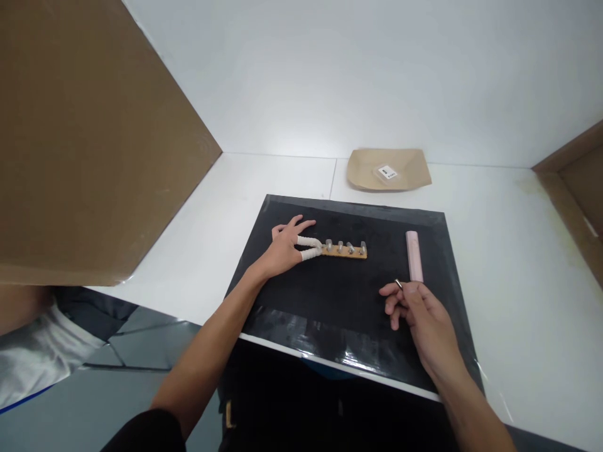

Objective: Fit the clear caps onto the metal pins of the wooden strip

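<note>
My left hand (pixel 287 247), with white wraps on two fingers, pinches the left end of a narrow wooden strip (pixel 345 252) on the black mat. Several small clear and metallic pieces (pixel 340 246) stand in a row along the strip. Over the mat's right part, my right hand (pixel 417 304) holds a small shiny metal piece (pixel 398 284) between thumb and fingers. Just beyond that hand lies a pink block (pixel 414 254), long and narrow.
The black mat (pixel 320 295) covers the white table's (pixel 188 276) front middle. Behind it a brown paper tray (pixel 419 171) holds a small labelled clear case (pixel 387 172). A large brown panel (pixel 94 138) rises at left. A person's light-grey clothing (pixel 42 351) shows at lower left.
</note>
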Tool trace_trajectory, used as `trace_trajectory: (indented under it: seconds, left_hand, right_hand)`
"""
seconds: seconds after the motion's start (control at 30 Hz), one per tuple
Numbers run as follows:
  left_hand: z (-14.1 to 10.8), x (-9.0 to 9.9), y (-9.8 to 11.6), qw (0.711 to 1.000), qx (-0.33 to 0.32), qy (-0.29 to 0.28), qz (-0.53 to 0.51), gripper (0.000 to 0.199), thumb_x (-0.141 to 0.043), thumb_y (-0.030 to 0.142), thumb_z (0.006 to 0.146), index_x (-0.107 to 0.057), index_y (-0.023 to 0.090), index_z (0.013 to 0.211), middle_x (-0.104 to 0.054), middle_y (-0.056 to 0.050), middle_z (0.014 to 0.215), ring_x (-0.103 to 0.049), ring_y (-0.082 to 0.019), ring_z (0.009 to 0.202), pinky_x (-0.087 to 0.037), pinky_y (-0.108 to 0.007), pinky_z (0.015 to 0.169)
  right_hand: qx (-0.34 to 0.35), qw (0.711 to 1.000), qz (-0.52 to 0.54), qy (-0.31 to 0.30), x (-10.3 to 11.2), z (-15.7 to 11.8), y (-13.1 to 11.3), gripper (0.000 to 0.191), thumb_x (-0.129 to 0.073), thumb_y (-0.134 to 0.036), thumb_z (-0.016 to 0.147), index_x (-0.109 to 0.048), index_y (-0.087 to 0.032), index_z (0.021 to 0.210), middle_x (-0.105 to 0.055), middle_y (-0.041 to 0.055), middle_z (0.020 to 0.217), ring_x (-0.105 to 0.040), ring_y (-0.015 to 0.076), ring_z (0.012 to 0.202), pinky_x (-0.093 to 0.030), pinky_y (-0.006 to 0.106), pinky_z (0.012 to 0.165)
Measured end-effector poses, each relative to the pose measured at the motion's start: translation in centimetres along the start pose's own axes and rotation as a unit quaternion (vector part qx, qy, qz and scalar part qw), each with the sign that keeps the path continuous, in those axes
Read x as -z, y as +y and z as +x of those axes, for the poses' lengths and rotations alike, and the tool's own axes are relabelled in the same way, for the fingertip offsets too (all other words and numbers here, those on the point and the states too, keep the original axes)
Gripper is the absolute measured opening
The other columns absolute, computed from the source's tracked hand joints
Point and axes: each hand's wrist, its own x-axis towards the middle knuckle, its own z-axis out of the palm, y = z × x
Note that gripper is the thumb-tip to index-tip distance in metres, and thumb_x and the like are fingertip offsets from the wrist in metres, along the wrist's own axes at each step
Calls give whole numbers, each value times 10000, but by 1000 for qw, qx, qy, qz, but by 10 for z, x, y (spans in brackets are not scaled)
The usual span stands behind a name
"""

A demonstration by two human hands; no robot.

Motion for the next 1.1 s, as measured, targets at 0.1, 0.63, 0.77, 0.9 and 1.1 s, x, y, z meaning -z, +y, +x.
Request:
trace_trajectory:
  seconds: [0.1, 0.63, 0.77, 0.9, 1.1]
  left_hand:
    - [-2, -3, 5, 1000, 6, 23, 8, 105, -758, 345, 925, -821, 274, 971, -582, -67, 1566, -352, -374, 1581, -204, -626, 1233]
    - [2, 7, 0, 999, -25, -44, 7, 195, -767, 326, 933, -781, 323, 1127, -542, -29, 1602, -342, -346, 1576, -197, -650, 1217]
    - [7, 10, -3, 999, -24, -43, 8, 166, -782, 384, 919, -799, 325, 1073, -575, -26, 1574, -376, -357, 1548, -194, -656, 1213]
    - [7, 7, -3, 999, -39, -27, 15, 103, -799, 352, 903, -807, 304, 993, -615, -36, 1528, -410, -354, 1521, -201, -634, 1202]
    - [5, -1, -3, 998, -63, 26, 17, 78, -826, 337, 875, -795, 271, 905, -683, -38, 1426, -479, -314, 1468, -197, -574, 1207]
  right_hand:
    - [0, 1000, 5, 5, 0, 0, 1, 502, -705, -714, 872, -729, -215, 824, -651, 55, 730, -534, 137, 552, -478, 260, 445]
    - [3, 1000, 22, 5, 3, -1, 7, 503, -708, -696, 886, -738, -197, 834, -658, 59, 748, -550, 129, 574, -479, 232, 451]
    - [10, 1000, 23, 1, 3, -1, 8, 531, -703, -711, 884, -743, -184, 846, -652, 51, 726, -549, 116, 553, -479, 223, 452]
    - [14, 1000, 22, -1, 4, -1, 8, 532, -701, -704, 892, -738, -176, 841, -665, 54, 725, -552, 110, 532, -482, 220, 450]
    - [17, 999, 27, 0, 4, -1, 8, 531, -723, -704, 874, -729, -175, 821, -668, 53, 726, -552, 108, 531, -478, 212, 438]
